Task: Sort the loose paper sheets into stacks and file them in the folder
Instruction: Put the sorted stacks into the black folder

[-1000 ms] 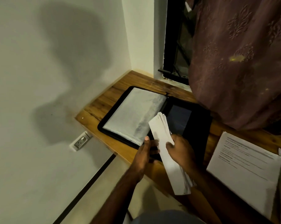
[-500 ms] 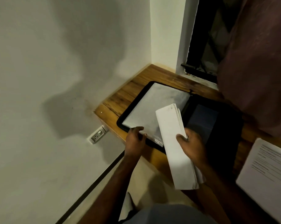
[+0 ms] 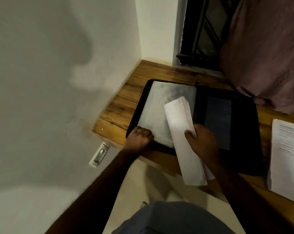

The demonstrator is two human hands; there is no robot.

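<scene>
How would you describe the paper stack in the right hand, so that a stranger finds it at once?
Start at the wooden desk and its open black folder. The stack slants across the folder's near edge in the right hand. Its top sheet is blank, unlike the printed sheets lying flat to the right.

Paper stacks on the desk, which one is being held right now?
The rolled, blank-faced paper stack, gripped by the right hand over the open folder. The other, the printed stack, lies flat and untouched at the desk's right.
</scene>
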